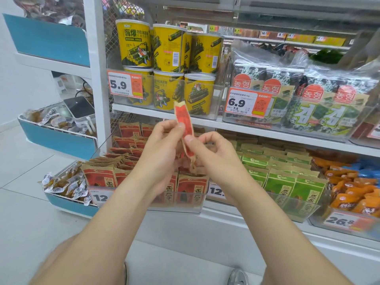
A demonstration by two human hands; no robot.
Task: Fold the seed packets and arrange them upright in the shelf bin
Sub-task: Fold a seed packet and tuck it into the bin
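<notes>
Holding a red packet (183, 120) up with both hands.
The left hand (162, 147) and right hand (216, 155) both pinch it tight, thin edge facing us, just above the clear bin (181, 205) on the low shelf (236, 227).

Place: shop | evidence: white metal shelves (144, 112) held stacked yellow printed snack cans (135, 44) | orange-and-white price tags (125, 84) were clipped on clear bins

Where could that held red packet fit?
Crowded: the bin's left side, packed with red packets, and the green packets beside it. Possible gap: right side behind the front row, mostly hidden by left hand and right hand.
</notes>
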